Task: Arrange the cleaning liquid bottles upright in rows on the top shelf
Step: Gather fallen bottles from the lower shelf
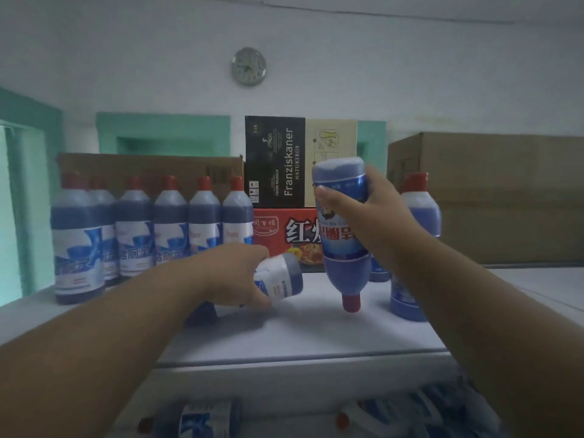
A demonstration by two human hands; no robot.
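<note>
Nearest to me, below the white top shelf (300,339), more blue bottles lie blurred on a lower level, one on its side (205,418). My left hand (234,276) reaches over the shelf top and wraps its fingers round a tipped bottle (281,278) lying on its side on the shelf, its base pointing right. My right hand (376,213) grips an upside-down bottle (343,229) in the air above the shelf, red cap downward and clear of the surface, thumb across the label. Just right of that hand, behind my forearm, an upright bottle (417,210) stands on the shelf, partly hidden. At left, a row of red-capped bottles (136,235) stands upright, side by side. Behind them sits a low brown carton (151,165); in the middle, a red box (278,235) carries a black Franziskaner box (275,162); a large cardboard box (505,197) stands at right. A round clock (248,66) hangs on the white wall.
</note>
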